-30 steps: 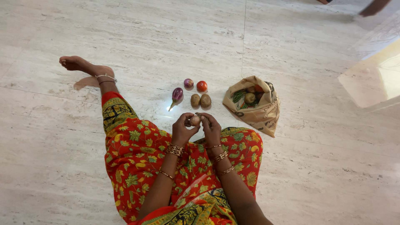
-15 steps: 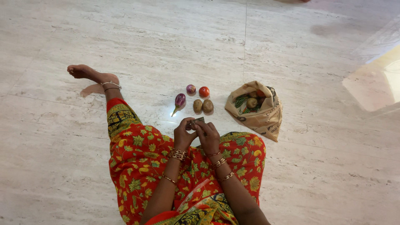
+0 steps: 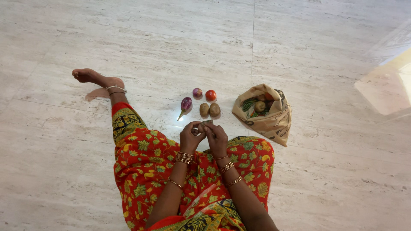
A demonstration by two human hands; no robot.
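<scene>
My left hand (image 3: 191, 137) and right hand (image 3: 216, 137) meet above my lap, fingers pinching a small brownish thing (image 3: 207, 122) between them. On the floor (image 3: 85, 34) just ahead lie an eggplant (image 3: 186, 104), an onion (image 3: 197, 92), a tomato (image 3: 210, 95), two potatoes (image 3: 209, 110) and a cloth bag (image 3: 269, 122) of vegetables.
</scene>
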